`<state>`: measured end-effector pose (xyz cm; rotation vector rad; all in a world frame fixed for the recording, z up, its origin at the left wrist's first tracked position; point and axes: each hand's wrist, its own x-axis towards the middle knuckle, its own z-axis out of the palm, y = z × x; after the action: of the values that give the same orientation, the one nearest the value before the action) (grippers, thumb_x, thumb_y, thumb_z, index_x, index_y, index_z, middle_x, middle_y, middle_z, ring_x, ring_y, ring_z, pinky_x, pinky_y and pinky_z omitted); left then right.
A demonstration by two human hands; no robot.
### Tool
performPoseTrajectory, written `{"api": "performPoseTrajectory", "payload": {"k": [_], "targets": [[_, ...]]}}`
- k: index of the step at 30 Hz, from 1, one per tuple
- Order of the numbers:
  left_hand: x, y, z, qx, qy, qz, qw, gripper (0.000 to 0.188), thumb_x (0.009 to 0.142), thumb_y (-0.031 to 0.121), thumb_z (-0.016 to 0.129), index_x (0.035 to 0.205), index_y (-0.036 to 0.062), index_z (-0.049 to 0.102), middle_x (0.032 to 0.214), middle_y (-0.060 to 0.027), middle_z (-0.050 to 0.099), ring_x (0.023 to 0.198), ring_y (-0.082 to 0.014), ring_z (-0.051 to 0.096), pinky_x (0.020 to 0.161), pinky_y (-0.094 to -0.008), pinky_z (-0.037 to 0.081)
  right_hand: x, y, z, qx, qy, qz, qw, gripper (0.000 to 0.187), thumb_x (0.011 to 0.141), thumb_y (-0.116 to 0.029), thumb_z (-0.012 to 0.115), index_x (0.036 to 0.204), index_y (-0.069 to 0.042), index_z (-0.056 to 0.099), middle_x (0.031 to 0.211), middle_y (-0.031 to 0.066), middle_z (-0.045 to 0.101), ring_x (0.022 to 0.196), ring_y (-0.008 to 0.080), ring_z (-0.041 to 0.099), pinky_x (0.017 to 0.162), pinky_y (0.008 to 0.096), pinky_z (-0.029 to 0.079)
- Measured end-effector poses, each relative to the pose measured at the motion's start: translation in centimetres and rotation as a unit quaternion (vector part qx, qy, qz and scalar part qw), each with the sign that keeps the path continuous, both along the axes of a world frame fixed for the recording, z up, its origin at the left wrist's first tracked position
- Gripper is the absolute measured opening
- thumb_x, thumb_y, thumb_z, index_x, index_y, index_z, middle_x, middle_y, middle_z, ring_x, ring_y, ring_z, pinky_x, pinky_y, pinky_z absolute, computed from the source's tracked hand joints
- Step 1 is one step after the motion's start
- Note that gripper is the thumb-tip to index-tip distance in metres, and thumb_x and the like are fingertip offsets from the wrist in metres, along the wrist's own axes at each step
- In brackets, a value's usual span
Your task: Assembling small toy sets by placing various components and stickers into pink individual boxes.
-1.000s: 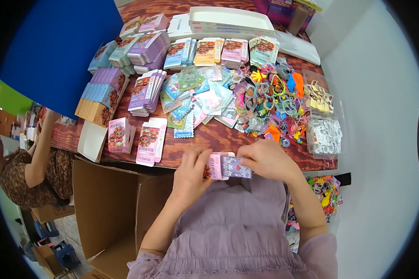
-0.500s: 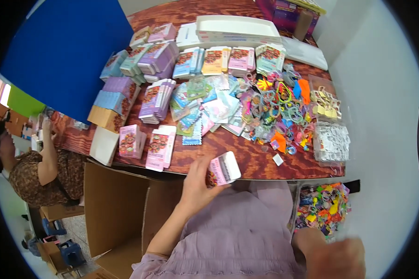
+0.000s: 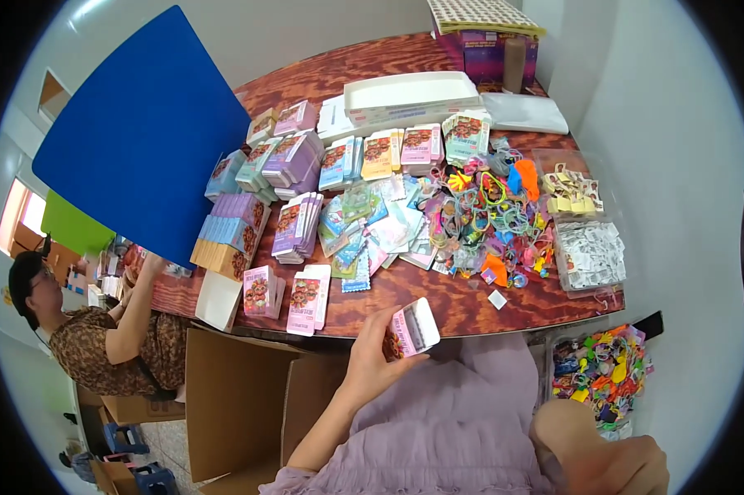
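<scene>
My left hand (image 3: 370, 363) is closed around a small pink carton (image 3: 408, 332) at the table's near edge. The carton's top is open toward me with its white flap up, and a greyish content shows inside. My right hand (image 3: 628, 467) is low at the right, beside my lap, its fingers curled and partly cut off by the frame. What it holds, if anything, is hidden. Nearest the left hand on the table lie two small stacks of flat pink cartons (image 3: 307, 302). Beyond it are a heap of printed sachets (image 3: 388, 227) and a pile of colourful small trinkets (image 3: 496, 214).
Stacks of purple cartons (image 3: 296, 227) and other coloured cartons line the table's left and back. A white tray (image 3: 413, 92) lies behind. Clear boxes of small pieces (image 3: 590, 256) sit at right, a trinket bin (image 3: 603, 371) below. A blue panel (image 3: 141, 132) stands left, near another person (image 3: 100, 338). A cardboard box (image 3: 236, 404) is open below.
My view has shifted, so the table sits lower and further right in it. The carton is still in my left hand. The other person's arm has moved toward the blue panel.
</scene>
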<state>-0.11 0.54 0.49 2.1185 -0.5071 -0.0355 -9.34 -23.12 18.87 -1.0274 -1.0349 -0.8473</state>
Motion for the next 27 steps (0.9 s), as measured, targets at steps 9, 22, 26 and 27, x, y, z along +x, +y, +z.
{"api": "performPoseTrajectory", "payload": {"k": [9,22,26,27], "targets": [[-0.1,-0.6,0.0,-0.013,0.018,-0.017,1.0,0.081,0.067,0.017,0.089,0.135,0.0032,0.049,0.122,-0.0156,0.056,0.11,-0.0316,0.058,0.091,-0.0387,0.049,-0.6,0.0,-0.4,0.006,-0.023,-0.031,0.999,0.04,0.1,-0.018,0.044,0.138,-0.009,0.048,0.068,0.0034,0.059,0.042,0.0115,0.044,0.039,0.0265,0.029],[0.6,0.0,-0.6,-0.015,0.066,-0.006,0.998,0.079,0.067,0.017,0.09,0.134,0.0034,0.051,0.123,-0.0146,0.056,0.112,-0.0302,0.058,0.093,-0.0384,0.048,0.9,0.4,-0.8,-0.042,-0.052,-0.156,0.985,0.045,0.097,-0.016,0.053,0.141,-0.015,0.044,0.071,0.0016,0.059,0.046,0.0105,0.047,0.04,0.0264,0.032],[0.7,-0.2,-0.9,-0.012,0.04,-0.015,0.999,0.08,0.066,0.02,0.09,0.134,0.0036,0.05,0.125,-0.0149,0.055,0.111,-0.032,0.057,0.093,-0.0389,0.048,1.9,0.9,-1.2,-0.027,-0.104,-0.252,0.962,0.04,0.097,-0.014,0.052,0.136,-0.014,0.045,0.077,0.0052,0.059,0.051,0.0142,0.049,0.043,0.0303,0.039],[0.6,-0.1,-0.8,-0.011,0.04,-0.012,0.999,0.08,0.066,0.02,0.09,0.134,0.0036,0.05,0.125,-0.0149,0.055,0.111,-0.032,0.057,0.093,-0.0389,0.048,1.7,1.2,-1.3,-0.025,-0.103,-0.249,0.963,0.04,0.097,-0.014,0.052,0.136,-0.014,0.045,0.077,0.0052,0.059,0.051,0.0142,0.049,0.043,0.0303,0.039]]}}
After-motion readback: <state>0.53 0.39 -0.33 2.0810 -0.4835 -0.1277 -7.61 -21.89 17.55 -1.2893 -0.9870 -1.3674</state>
